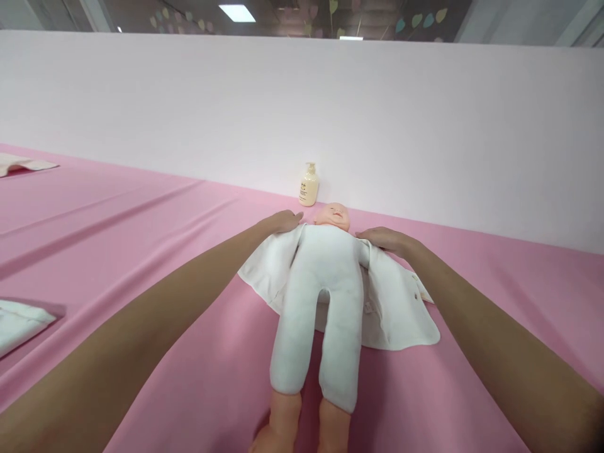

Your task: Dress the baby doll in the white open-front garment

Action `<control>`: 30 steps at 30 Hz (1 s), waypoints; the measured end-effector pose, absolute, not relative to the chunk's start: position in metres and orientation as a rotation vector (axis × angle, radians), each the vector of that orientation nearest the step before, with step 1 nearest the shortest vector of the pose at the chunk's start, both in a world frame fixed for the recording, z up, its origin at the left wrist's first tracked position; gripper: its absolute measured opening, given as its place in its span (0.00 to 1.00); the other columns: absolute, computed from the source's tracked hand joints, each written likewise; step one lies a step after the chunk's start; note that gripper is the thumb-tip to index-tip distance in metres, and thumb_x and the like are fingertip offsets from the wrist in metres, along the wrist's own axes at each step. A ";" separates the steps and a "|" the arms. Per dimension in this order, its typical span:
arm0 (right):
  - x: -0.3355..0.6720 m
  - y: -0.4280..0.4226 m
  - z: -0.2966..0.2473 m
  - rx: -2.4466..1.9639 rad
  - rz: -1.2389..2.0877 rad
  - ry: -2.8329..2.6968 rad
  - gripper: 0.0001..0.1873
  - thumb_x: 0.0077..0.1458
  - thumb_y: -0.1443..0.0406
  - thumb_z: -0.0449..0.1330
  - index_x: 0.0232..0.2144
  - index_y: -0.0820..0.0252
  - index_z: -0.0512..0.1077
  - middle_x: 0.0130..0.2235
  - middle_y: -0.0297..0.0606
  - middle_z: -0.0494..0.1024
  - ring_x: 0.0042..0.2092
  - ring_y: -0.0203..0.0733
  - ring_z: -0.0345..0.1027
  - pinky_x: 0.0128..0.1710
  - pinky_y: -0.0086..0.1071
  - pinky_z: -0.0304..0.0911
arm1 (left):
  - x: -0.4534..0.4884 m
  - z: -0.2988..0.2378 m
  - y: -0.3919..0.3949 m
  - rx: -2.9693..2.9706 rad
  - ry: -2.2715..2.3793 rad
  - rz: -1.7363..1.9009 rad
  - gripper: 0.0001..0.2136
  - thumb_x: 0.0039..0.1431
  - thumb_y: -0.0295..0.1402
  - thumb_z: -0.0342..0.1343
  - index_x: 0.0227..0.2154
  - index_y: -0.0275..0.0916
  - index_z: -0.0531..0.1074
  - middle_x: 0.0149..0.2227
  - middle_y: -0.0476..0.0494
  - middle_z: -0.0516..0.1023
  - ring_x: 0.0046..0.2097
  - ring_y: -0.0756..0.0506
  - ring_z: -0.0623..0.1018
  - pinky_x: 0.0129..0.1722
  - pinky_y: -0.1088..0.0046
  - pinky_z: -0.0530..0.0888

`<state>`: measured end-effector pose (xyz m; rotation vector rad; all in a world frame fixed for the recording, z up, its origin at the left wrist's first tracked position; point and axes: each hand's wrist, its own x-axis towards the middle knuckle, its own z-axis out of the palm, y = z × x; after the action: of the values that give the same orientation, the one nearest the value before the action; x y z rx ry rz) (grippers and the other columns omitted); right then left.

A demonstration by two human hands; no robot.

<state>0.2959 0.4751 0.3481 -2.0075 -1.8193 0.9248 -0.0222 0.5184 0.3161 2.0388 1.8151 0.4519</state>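
Note:
A baby doll (pixel 325 264) with a white cloth body lies on its back, head toward the wall and feet toward me. Spread open beneath and beside it is a white baby jacket (pixel 401 314), with snaps along the right-hand panel. My left hand (pixel 284 221) is closed on the jacket's upper edge by the doll's shoulder, left of the head. On the other side, my right hand (pixel 385 239) pinches the jacket near the opposite shoulder. The doll's arms are mostly hidden by the jacket, and some of my fingertips are out of sight.
A cream pump bottle (pixel 309 187) stands against the white wall (pixel 302 107), just behind the doll's head. Folded white cloth (pixel 21 324) lies at the left edge, and a pale cloth (pixel 23 163) farther back. Pink fabric (pixel 189 377) covers the surface, with wrinkles at left.

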 end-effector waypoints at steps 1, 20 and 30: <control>0.296 0.467 0.349 -1.993 0.818 -1.823 0.19 0.62 0.53 0.65 0.44 0.63 0.81 0.46 0.48 0.85 0.44 0.50 0.79 0.43 0.37 0.72 | -0.024 0.316 0.509 2.021 1.841 0.493 0.27 0.75 0.53 0.37 0.51 0.36 0.73 0.55 0.26 0.80 0.55 0.31 0.81 0.53 0.55 0.74; 0.265 0.212 0.267 -1.497 0.253 -2.098 0.24 0.59 0.71 0.54 0.57 0.56 0.73 0.58 0.45 0.77 0.56 0.52 0.71 0.54 0.44 0.69 | -0.046 0.270 0.252 2.578 1.217 0.739 0.07 0.68 0.29 0.51 0.46 0.41 0.71 0.51 0.39 0.78 0.52 0.37 0.74 0.55 0.55 0.72; 0.255 0.198 0.275 -1.495 0.070 -2.186 0.15 0.57 0.73 0.56 0.44 0.58 0.76 0.50 0.46 0.74 0.48 0.51 0.65 0.47 0.44 0.65 | -0.023 0.273 0.247 2.574 1.510 0.653 0.10 0.72 0.36 0.45 0.36 0.41 0.69 0.40 0.41 0.77 0.43 0.38 0.71 0.45 0.55 0.68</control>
<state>0.2552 0.1976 0.2746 -1.4952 -2.1858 0.0705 -0.0227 0.2467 0.2726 2.5737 1.5098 0.6526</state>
